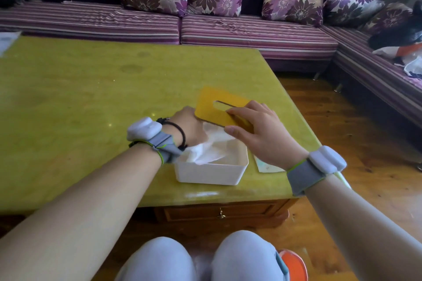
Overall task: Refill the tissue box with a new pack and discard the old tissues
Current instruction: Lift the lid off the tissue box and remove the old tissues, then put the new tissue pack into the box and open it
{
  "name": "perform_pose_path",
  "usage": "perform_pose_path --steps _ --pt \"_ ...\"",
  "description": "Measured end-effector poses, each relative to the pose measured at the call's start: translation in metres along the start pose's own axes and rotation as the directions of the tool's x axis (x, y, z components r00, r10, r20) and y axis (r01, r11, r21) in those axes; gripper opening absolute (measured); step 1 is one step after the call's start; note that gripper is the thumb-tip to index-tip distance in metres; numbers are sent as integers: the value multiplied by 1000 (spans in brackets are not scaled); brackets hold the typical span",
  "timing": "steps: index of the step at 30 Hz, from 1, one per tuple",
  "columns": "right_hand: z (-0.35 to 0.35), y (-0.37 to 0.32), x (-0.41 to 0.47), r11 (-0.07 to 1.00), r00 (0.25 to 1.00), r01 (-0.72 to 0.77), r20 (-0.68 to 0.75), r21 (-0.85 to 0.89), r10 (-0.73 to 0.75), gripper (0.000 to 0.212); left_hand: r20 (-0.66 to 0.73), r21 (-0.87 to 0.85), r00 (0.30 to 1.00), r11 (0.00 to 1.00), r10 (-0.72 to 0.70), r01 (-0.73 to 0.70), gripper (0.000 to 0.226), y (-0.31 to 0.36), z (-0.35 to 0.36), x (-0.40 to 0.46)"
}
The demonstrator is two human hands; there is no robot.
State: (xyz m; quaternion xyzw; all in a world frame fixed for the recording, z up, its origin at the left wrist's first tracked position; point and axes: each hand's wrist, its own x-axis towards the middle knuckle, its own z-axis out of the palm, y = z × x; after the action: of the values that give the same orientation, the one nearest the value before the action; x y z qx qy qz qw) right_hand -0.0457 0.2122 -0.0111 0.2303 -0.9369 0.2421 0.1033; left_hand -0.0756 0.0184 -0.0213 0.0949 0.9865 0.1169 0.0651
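- Tissue box, a white rectangular plastic tub, sits near the front right corner of the yellow-green glossy table, its top uncovered and its near wall close to the table's front edge.
- Right hand pinches the yellow flat wooden lid with its long slot: fingers lie on the top face, the thumb presses the near edge, and the lid is lifted and tilted above the far end of the box.
- Left hand reaches into the box under the raised lid; its fingers are hidden by the lid and the crumpled white tissues, so I cannot tell how far they are closed or whether they grip anything.
- Those tissues bulge above the box's left rim, touching the left wrist.
- A pale flat packet lies on the table just beside the box's right wall, partly under the right wrist.
- Both wrists carry grey bands with white modules.
- Left of the box the tabletop stretches wide and open; to the right only a narrow strip remains before the table's edge and the wooden floor.
- Beyond the table stands a purple striped sofa with flowered cushions.
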Motion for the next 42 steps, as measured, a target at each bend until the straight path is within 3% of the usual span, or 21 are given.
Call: perform_pose_path --steps 2,7,12,14,17,19,22,28,37,42 --pt "-4 -2 1 1000 999 -16 -32 18 16 53 -90 -47 996 999 -12 8 15 -13 -19 -7" --pt "-6 -13 2 1000 1000 5 -28 -7 -6 52 -319 -45 926 979 -201 197 9 -65 -47 -22" --pt "0 -19 3 999 999 35 -9 -21 -36 52 -426 24 847 932 -319 363 9 -110 -34 -35" --pt "3 -19 3 999 999 36 -1 -23 -36 52 -395 33 844 912 -363 408 13 -120 -20 -39" --pt "6 -18 3 999 999 44 8 -31 -44 53 -207 -13 864 884 -459 467 45 -120 -5 -45" --pt "7 -17 4 999 999 43 11 -33 -43 53 -137 48 858 862 -495 505 62 -115 -1 -43" --pt "9 -16 6 999 999 38 10 -31 -38 53 -244 85 864 878 -440 471 64 -102 -6 -37" --pt "10 -12 4 999 999 35 3 -31 -35 53 -462 -24 848 959 -261 282 58 -71 -29 -29" --pt "5 -2 33 996 1000 10 11 -93 -9 56 -427 10 882 974 -201 227 48 -57 -19 -30" --pt "17 3 66 993 999 22 27 -119 -19 47 -388 28 899 972 -205 234 47 -59 -11 -18"
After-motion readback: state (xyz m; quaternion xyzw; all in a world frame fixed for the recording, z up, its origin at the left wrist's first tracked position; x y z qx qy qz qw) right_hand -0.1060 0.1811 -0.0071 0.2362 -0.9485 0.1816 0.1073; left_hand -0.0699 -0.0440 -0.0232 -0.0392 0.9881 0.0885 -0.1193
